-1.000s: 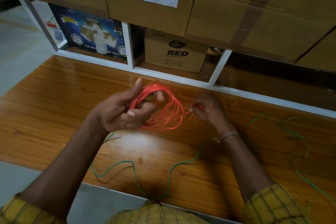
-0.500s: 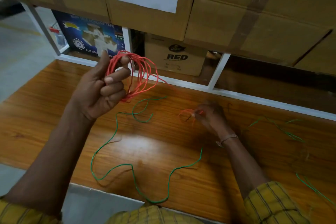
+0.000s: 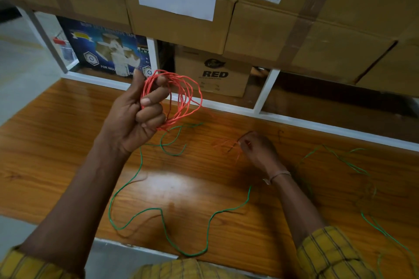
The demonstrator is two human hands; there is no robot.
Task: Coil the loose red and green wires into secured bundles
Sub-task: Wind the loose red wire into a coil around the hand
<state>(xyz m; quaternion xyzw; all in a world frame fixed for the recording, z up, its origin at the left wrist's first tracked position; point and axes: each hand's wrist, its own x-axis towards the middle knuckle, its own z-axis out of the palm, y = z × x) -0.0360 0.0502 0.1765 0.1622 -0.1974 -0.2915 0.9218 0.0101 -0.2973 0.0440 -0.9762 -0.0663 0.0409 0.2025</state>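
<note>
left hand (image 3: 138, 118) up above desk (image 3: 56, 142), fingers grip one red wire coil (image 3: 181, 97) | right hand (image 3: 258, 149) low on desk, pinches blurry red wire end (image 3: 224, 144) | green wire (image 3: 140, 165) loose on desk

Glossy wood-grain surface (image 3: 68, 142) with a light glare near its middle, backed by a white shelf frame (image 3: 267, 90) holding cardboard boxes (image 3: 283, 36), one marked RED (image 3: 213, 72), and a blue printed carton (image 3: 102, 52); pale floor (image 3: 20, 63) at left.

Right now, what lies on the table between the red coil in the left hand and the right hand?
In the head view, mostly bare wooden table. A green wire loops just under the red coil, and blurred red strands lie beside the right hand.
</note>
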